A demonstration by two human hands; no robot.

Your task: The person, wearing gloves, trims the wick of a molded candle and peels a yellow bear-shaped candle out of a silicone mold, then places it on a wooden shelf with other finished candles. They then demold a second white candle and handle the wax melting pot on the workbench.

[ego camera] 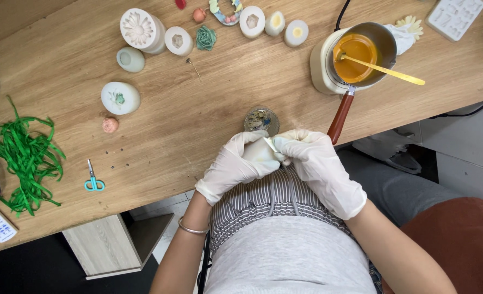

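Both gloved hands meet at the near edge of the light wooden table (209,125), directly above the person's lap. The left hand (236,166) is curled closed around a small white soft mould (259,149), which rests in the palm and is mostly hidden by the fingers. The right hand (312,160) is pinched shut on a thin pale strip (271,144) at the top of the mould; whether this is a wick, a tab or a tool cannot be told.

Recommended handling, as a judgement:
- Keep the left grip firm but light, so the soft wall does not deform.
- Work the pinch in small, steady pulls along the edge.
- Hold the work clear of the round glass dish of dried bits (261,120) and the red-brown handle of the metal melting pot with orange liquid (339,117), both just beyond the hands.
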